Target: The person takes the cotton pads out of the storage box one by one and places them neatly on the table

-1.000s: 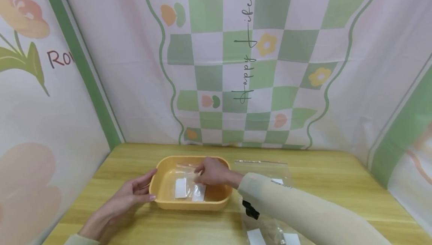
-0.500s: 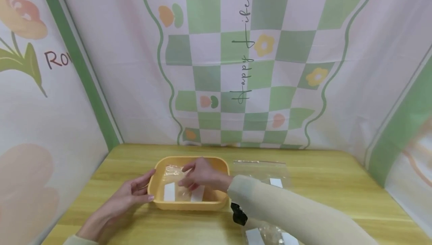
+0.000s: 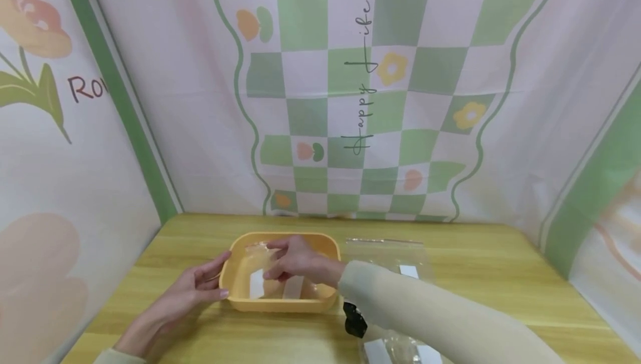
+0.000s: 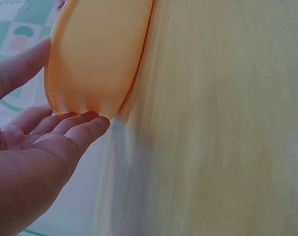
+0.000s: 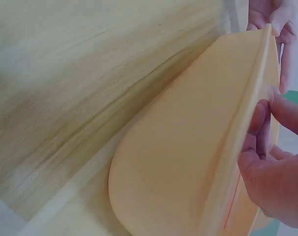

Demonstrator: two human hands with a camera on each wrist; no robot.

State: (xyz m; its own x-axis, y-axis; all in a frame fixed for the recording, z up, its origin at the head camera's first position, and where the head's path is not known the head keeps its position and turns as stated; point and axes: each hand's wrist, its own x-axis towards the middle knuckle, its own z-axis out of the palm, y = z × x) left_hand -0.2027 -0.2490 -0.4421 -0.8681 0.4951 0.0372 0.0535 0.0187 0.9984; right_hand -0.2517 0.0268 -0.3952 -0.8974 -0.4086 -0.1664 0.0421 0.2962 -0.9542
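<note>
A yellow plastic tray (image 3: 280, 305) with a raised rim sits on the table. My left hand (image 3: 187, 297) rests against its left end, thumb and fingertips spread along the outside wall; the left wrist view shows these fingers (image 4: 92, 128) at the wall. Inside the tray lie clear zip bags with white labels, one label (image 3: 257, 284) at the left and another (image 3: 292, 287) under my right hand (image 3: 295, 258). That hand reaches over the rim, finger and thumb pinching a clear zip bag (image 3: 256, 250). In the right wrist view the rim partly hides its fingertips.
Right of the tray a large clear zip bag (image 3: 385, 252) lies flat, partly under my right sleeve (image 3: 425, 297). More clear bags with white labels (image 3: 376, 351) are at the table's front. A patterned curtain (image 3: 350, 102) hangs behind the wooden table (image 3: 150, 291).
My right hand has moved left inside the tray, and the labelled bags have shifted and tilted beneath it. The left hand stays at the tray's end.
</note>
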